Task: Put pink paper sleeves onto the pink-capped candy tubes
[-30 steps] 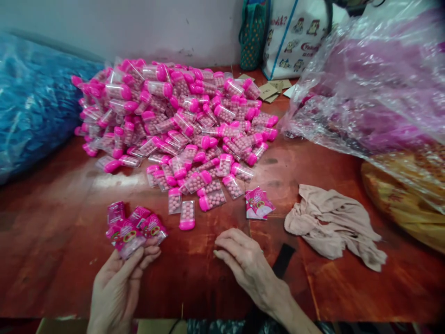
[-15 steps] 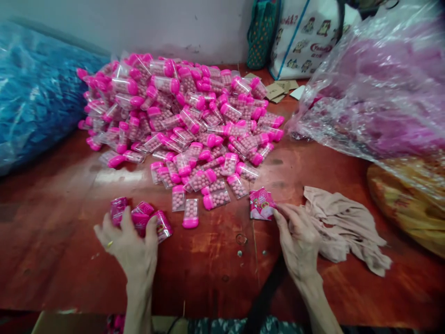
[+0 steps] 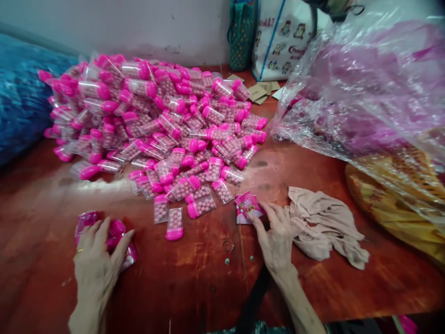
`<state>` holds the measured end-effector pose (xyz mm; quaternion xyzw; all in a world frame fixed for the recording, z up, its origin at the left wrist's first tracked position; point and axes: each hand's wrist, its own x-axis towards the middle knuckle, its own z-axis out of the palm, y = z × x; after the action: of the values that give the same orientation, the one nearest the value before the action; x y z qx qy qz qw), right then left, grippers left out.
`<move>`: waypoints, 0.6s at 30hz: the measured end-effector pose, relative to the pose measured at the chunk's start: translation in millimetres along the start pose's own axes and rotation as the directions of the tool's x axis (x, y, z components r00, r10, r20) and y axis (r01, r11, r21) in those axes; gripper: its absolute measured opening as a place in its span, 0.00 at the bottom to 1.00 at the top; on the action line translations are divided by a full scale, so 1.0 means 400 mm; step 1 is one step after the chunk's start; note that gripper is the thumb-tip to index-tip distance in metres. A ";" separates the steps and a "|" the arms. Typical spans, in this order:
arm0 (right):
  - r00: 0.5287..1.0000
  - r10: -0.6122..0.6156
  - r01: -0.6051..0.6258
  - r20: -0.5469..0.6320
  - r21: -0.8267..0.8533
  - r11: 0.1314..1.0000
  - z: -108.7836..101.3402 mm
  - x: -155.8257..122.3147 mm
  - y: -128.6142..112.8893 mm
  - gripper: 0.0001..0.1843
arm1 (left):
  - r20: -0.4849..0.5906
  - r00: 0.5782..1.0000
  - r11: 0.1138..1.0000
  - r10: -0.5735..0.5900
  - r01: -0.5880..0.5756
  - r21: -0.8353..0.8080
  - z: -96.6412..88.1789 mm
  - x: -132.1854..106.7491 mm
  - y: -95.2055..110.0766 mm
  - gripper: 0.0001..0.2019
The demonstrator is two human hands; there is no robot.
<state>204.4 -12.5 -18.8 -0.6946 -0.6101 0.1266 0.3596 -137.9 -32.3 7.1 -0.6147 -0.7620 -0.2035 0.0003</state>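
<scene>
A big heap of clear candy cases with pink caps (image 3: 153,120) covers the back of the red-brown table (image 3: 194,278). My left hand (image 3: 95,264) lies palm down, fingers spread, on a small pile of pink wrapped packets (image 3: 114,229) near the front left. My right hand (image 3: 276,234) reaches to a small stack of pink printed labels (image 3: 246,206); its fingertips touch the stack's right edge. Two single cases (image 3: 168,215) lie between my hands.
A crumpled beige cloth (image 3: 323,225) lies right of my right hand. A clear bag of pink goods (image 3: 368,88) and a yellow bag (image 3: 392,199) fill the right side. A blue bag (image 3: 21,102) sits at left. Two tote bags (image 3: 274,37) lean on the back wall.
My left hand turned over and pressed the pink packets down onto the table. My right hand moved from the table's front to the pink labels.
</scene>
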 end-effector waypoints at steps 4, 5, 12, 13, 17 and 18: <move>0.997 0.083 -0.082 0.005 -0.025 0.996 0.005 0.011 -0.008 0.17 | -0.092 0.994 0.997 0.060 -0.055 0.048 -0.034 0.002 0.056 0.30; 0.995 0.096 -0.095 0.021 -0.036 0.995 0.007 0.013 -0.010 0.16 | -0.105 0.992 0.997 0.067 -0.063 0.041 -0.041 0.003 0.080 0.30; 0.991 0.119 -0.115 -0.063 0.068 0.991 0.016 0.009 -0.003 0.08 | -0.068 0.978 0.904 0.199 -0.210 -0.373 0.018 -0.034 0.318 0.18; 0.991 0.114 -0.109 -0.075 0.073 0.991 0.017 0.008 -0.002 0.09 | -0.042 0.964 0.873 0.263 -0.256 -0.414 0.041 -0.047 0.354 0.17; 0.993 0.087 -0.083 -0.077 0.045 0.996 0.017 0.009 -0.001 0.12 | 0.058 0.832 0.754 0.552 -0.467 -0.462 0.127 -0.095 0.465 0.15; 0.994 0.084 -0.081 -0.073 0.032 0.996 0.018 0.010 -0.001 0.13 | 0.097 0.803 0.747 0.589 -0.494 -0.445 0.143 -0.103 0.480 0.15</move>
<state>200.7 -6.3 -22.4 -0.7181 -0.5652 0.1243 0.3866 66.5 -22.3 3.7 -0.8162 -0.4859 -0.2721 -0.1539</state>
